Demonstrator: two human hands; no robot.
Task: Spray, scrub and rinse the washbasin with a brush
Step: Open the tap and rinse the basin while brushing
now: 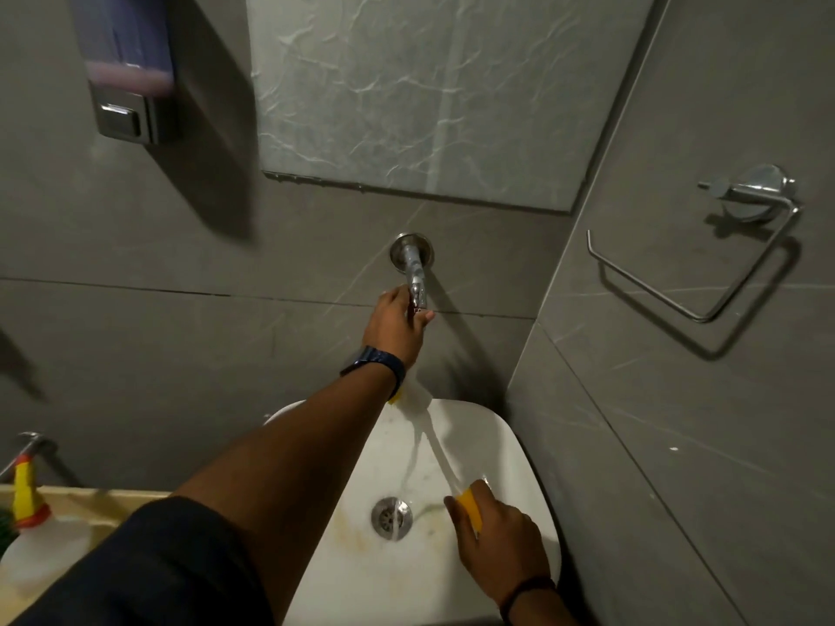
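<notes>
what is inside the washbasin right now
Inside the washbasin: running water falling onto the metal drain, yellowish stains, and the yellow-and-white brush held by the right hand. The left forearm covers the basin's left side.

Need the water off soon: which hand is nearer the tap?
Left. The left hand grips the wall tap; the right hand is down in the washbasin, holding the brush.

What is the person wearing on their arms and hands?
The left hand is bare, with a dark blue watch on its wrist and a dark sleeve covering the upper arm. The right hand is bare too, with a thin black wristband.
</notes>
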